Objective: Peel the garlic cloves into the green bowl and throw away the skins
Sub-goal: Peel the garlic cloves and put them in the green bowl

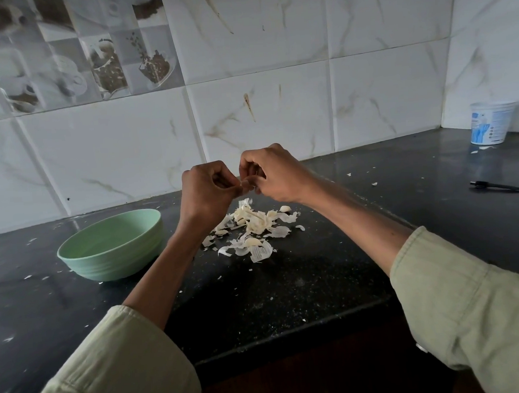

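Both hands mid-frame: left hand (pixel 208 184) and right hand (pixel 273 175) are pinching one garlic clove (pixel 246 184) between curled fingertips, above the papery skin pile (pixel 251 227). Green bowl (pixel 112 246) (smooth, ribbed, contents hidden) is sitting lower left. Risk: slick clove popping out onto the speckled black counter (pixel 289 286), flakes scattering.

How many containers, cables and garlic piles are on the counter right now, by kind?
Green bowl: 1
White tub: 1
Black cable: 1
Pile of garlic and skins: 1
Total: 4
Both hands, left hand and right hand, pinch something small between them above the pile; it is mostly hidden.
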